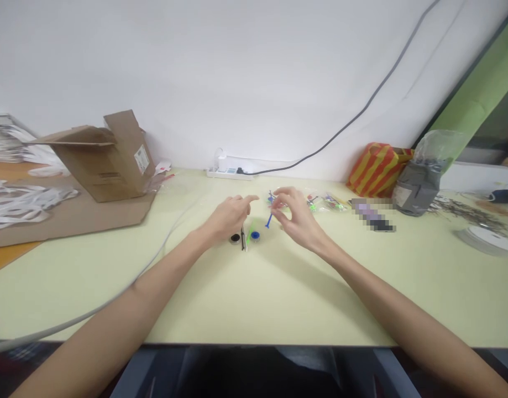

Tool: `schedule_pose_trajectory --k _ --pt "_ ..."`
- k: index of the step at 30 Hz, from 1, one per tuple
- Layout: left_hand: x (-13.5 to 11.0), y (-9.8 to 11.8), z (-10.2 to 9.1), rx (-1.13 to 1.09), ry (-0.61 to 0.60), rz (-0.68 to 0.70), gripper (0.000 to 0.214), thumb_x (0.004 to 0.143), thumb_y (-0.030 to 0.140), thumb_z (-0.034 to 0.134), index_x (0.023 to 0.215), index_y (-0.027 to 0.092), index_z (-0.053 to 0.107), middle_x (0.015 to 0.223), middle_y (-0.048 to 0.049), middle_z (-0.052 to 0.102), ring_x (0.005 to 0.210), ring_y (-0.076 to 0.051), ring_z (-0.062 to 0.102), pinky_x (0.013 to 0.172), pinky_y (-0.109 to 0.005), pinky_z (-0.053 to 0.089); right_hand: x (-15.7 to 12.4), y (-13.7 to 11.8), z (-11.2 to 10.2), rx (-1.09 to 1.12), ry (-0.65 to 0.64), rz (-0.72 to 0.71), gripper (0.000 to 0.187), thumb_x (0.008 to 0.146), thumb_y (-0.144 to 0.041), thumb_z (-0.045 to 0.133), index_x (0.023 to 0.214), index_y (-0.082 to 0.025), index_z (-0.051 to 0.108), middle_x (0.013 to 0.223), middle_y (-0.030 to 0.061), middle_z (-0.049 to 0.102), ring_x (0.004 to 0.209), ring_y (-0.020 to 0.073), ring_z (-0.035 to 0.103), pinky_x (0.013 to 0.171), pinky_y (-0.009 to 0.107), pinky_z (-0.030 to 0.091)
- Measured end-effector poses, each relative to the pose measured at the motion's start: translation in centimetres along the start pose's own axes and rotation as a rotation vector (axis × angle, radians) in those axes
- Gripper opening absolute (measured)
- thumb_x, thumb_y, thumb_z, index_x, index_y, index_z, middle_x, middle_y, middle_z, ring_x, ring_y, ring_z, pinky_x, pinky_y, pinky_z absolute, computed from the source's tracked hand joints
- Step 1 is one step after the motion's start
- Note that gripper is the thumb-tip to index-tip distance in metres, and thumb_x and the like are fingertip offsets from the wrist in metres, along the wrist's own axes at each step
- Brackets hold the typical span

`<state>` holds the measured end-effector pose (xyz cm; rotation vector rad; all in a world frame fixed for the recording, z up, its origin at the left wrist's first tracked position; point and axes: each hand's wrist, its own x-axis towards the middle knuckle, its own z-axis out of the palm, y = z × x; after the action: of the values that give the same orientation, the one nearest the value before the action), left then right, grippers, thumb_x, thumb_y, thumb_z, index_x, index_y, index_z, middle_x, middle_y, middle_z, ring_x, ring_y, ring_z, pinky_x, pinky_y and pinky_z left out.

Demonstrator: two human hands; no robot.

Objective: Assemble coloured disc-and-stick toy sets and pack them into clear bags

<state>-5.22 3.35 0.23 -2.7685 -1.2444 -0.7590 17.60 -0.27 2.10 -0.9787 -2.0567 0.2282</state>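
Pale wall rises behind our light yellow-green table (220, 309), with a dark cable (365, 108) sloping down it to a white power strip (228, 174) at the table's back edge. We hold our right hand (297, 216) over the middle of the table, thumb and fingertips pinched together around the upper end of a slim blue plastic piece (270, 221), which hangs at a slant with its wider end down. Our left hand (231, 215) is just beside it, index finger stretched out toward the right hand and the other fingers curled in; we cannot tell whether those curled fingers have hold of anything.

Below and between our hands lie a round black piece (235, 238), a round blue piece (255, 236), a thin black stick (242, 240) and a bright green stick (249, 235). Just beyond our right hand are clear bags of small coloured parts (330, 203).

To our left, an open cardboard box (106, 171) stands on a flat cardboard sheet (92, 221) near loose white straps (25, 202). To our right, a red-and-yellow striped bag (372, 171) stands next to a grey bag (417, 185), with a white reel (488, 240) nearer us.
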Motion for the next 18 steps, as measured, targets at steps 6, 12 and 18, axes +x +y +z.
schedule_pose_trajectory --k 6,12,18 --pt "-0.2 0.6 -0.4 -0.062 -0.251 0.167 0.032 0.087 0.052 0.065 0.097 0.022 0.068 0.105 -0.0063 0.064 0.099 -0.023 0.058 0.092 -0.037 0.042 -2.3 1.8 -0.3 0.074 0.059 0.151 0.011 0.095 -0.021 0.042 0.097 -0.023 0.053 0.115 0.0105 0.063 0.113 0.0267 0.054 0.098 0.042 0.040" --pt "0.1 0.5 -0.4 -0.058 -0.302 0.172 0.019 0.086 0.042 0.069 0.090 0.024 0.071 0.105 -0.0044 0.065 0.104 -0.024 0.057 0.094 -0.038 0.042 -2.6 2.1 1.0 0.026 0.075 0.094 0.011 0.094 -0.017 0.038 0.089 -0.022 0.045 0.097 0.0094 0.061 0.092 0.0252 0.052 0.083 0.038 0.041" --pt "0.1 1.2 0.3 -0.142 -0.096 0.051 0.019 0.087 0.035 0.065 0.100 0.023 0.062 0.099 -0.0023 0.067 0.092 -0.020 0.061 0.085 -0.034 0.046 -2.5 1.8 1.4 0.313 0.121 0.115 0.009 0.096 -0.023 0.041 0.088 -0.022 0.045 0.086 0.0026 0.053 0.083 0.0192 0.049 0.075 0.032 0.039"
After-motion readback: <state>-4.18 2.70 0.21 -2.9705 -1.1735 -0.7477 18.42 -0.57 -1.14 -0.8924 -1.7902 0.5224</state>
